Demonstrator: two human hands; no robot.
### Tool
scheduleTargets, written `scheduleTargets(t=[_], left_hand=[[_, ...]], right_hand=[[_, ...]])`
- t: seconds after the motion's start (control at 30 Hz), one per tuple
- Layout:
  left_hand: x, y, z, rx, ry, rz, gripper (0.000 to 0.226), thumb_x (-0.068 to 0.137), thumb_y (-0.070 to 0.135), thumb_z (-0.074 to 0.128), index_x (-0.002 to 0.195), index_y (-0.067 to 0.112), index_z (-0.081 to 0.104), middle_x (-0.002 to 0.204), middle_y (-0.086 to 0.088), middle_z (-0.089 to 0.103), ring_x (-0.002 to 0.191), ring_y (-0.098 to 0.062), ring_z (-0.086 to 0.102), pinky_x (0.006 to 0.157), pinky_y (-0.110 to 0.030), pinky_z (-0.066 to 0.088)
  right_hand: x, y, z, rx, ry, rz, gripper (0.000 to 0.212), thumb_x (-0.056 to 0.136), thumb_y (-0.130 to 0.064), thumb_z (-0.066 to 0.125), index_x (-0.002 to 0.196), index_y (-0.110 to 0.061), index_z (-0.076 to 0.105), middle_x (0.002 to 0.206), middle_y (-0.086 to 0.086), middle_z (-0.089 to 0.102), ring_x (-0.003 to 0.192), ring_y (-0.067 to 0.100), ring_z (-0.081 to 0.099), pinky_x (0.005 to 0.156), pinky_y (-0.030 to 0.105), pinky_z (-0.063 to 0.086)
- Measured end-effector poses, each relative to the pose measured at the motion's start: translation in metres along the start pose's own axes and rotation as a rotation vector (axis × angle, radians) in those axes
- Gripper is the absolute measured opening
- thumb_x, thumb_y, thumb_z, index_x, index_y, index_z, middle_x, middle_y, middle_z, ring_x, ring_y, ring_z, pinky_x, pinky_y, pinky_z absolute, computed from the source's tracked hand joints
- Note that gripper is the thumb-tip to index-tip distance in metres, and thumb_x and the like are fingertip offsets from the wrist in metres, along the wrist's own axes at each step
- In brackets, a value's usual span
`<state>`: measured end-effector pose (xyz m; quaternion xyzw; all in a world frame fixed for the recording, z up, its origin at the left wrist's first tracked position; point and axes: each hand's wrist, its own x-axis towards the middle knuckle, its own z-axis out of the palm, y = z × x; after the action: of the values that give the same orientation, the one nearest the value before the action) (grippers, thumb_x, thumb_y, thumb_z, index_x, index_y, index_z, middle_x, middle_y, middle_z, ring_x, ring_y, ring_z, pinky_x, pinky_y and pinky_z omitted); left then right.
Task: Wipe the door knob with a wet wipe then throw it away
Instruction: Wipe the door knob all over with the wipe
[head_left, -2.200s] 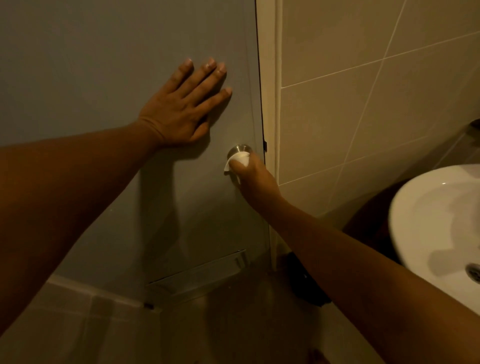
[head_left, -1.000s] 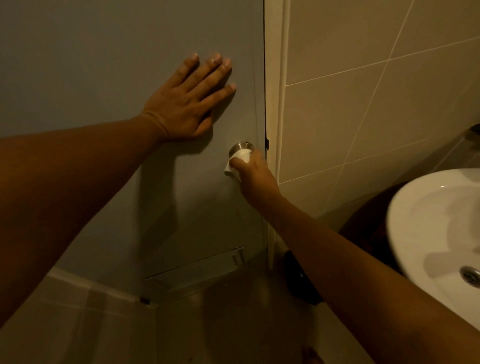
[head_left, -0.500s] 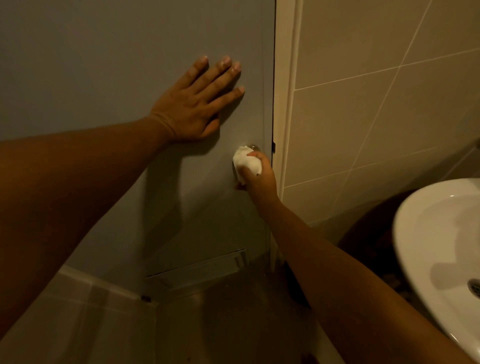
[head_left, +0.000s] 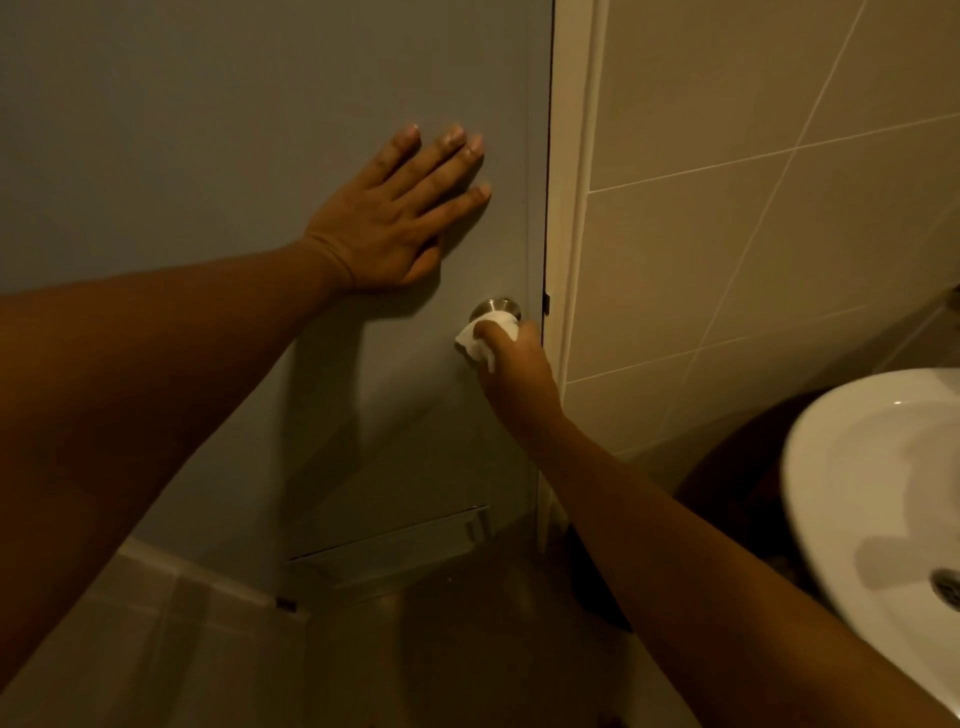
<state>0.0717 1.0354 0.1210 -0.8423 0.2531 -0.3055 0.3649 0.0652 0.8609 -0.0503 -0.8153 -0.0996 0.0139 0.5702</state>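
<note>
From the head view I see my left hand (head_left: 387, 228) spread flat against the grey door (head_left: 208, 130), fingers splayed and pointing up toward the door's edge, gripping nothing; it sits above and a little to the left of the door knob (head_left: 493, 307). The knob is a round brushed-metal one, close to the door's latch edge, and only its upper part shows. My right hand (head_left: 511, 358) comes up from below the knob with its grip closed around a bunched white wet wipe (head_left: 480, 340), which is pressed against the knob's lower front; a corner of the wipe sticks out to the left of the knob. Just right of the knob runs the pale door frame (head_left: 571, 260), then the beige tiled wall (head_left: 779, 234). Well to the right of the knob and lower, a white sink (head_left: 831, 467) shows its rim and drain. Below the knob, a vent slat (head_left: 395, 540) crosses the door's bottom, above the floor (head_left: 415, 665).
</note>
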Motion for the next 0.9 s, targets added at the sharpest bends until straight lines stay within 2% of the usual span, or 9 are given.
scheduleTargets(t=[0.1,0.2,0.33,0.43,0.53,0.63,0.7,0.77,0.9], left_hand=[[0.0,0.001,-0.001,-0.019,-0.018,-0.013,0.065,0.097,0.044,0.027,0.155,0.019,0.01,0.16,-0.014,0.002,0.147,-0.031,0.002,0.119,-0.042,-0.011],[0.0,0.005,-0.005,-0.073,-0.036,-0.056,0.063,0.097,0.042,0.028,0.154,0.02,0.013,0.161,-0.016,0.012,0.148,-0.03,0.003,0.12,-0.041,-0.011],[0.001,0.021,-0.013,-0.173,-0.035,-0.161,0.059,0.097,0.038,0.031,0.153,0.021,0.023,0.16,-0.017,0.02,0.149,-0.034,0.016,0.121,-0.046,0.003],[-0.002,0.038,-0.018,-0.33,-0.027,-0.237,0.052,0.096,0.034,0.039,0.146,0.016,0.039,0.158,-0.018,0.026,0.147,-0.034,0.021,0.12,-0.048,0.011],[-0.013,0.068,-0.018,-0.539,0.006,-0.36,0.042,0.096,0.033,0.045,0.129,0.011,0.057,0.142,-0.017,0.049,0.133,-0.033,0.043,0.11,-0.048,0.036],[-0.023,0.103,-0.016,-0.811,-0.114,-0.504,0.038,0.096,0.035,0.046,0.123,0.012,0.062,0.117,-0.01,0.06,0.108,-0.026,0.057,0.09,-0.035,0.043],[-0.026,0.125,-0.015,-0.988,-0.235,-0.63,0.039,0.097,0.037,0.046,0.125,0.015,0.06,0.113,-0.007,0.059,0.101,-0.02,0.056,0.085,-0.028,0.043],[-0.027,0.143,-0.015,-1.14,-0.297,-0.765,0.039,0.097,0.035,0.049,0.129,0.015,0.057,0.117,-0.007,0.058,0.103,-0.019,0.056,0.085,-0.025,0.042],[-0.027,0.16,-0.015,-1.3,-0.237,-0.959,0.038,0.097,0.023,0.053,0.133,0.011,0.056,0.13,-0.011,0.058,0.115,-0.023,0.059,0.098,-0.027,0.046]], right_hand=[[-0.004,0.001,-0.004,-0.255,-0.076,-0.202,0.043,0.09,-0.031,0.061,0.129,-0.03,0.043,0.134,0.007,0.045,0.116,0.019,0.05,0.097,0.04,0.053],[-0.006,0.005,-0.014,-0.33,-0.153,-0.233,0.053,0.088,-0.033,0.065,0.133,-0.036,0.037,0.144,0.01,0.034,0.127,0.029,0.044,0.103,0.047,0.048],[-0.01,0.007,-0.033,-0.014,-0.217,-0.178,0.07,0.088,-0.046,0.061,0.147,-0.038,0.024,0.147,0.005,0.034,0.126,0.02,0.044,0.101,0.039,0.046],[-0.007,0.008,-0.047,0.165,-0.18,-0.123,0.051,0.094,-0.04,0.052,0.143,-0.034,0.037,0.142,0.003,0.045,0.124,0.02,0.051,0.099,0.039,0.05],[-0.003,0.007,-0.056,0.183,-0.103,-0.076,0.036,0.099,-0.026,0.048,0.134,-0.02,0.053,0.13,0.002,0.054,0.117,0.021,0.056,0.094,0.032,0.051],[0.0,0.014,-0.061,0.021,-0.055,-0.147,0.031,0.095,-0.024,0.056,0.125,-0.016,0.061,0.121,0.001,0.059,0.111,0.02,0.056,0.096,0.039,0.052],[0.0,0.017,-0.065,-0.05,-0.07,-0.176,0.034,0.092,-0.025,0.061,0.124,-0.015,0.061,0.12,0.002,0.06,0.109,0.016,0.056,0.09,0.028,0.052],[0.0,0.017,-0.069,-0.078,-0.12,-0.211,0.041,0.089,-0.023,0.066,0.128,-0.012,0.059,0.12,0.003,0.061,0.103,0.012,0.057,0.08,0.011,0.045],[0.003,0.017,-0.071,-0.11,-0.151,-0.271,0.042,0.088,-0.023,0.068,0.127,-0.011,0.059,0.118,0.007,0.064,0.096,0.013,0.061,0.08,0.012,0.046]])
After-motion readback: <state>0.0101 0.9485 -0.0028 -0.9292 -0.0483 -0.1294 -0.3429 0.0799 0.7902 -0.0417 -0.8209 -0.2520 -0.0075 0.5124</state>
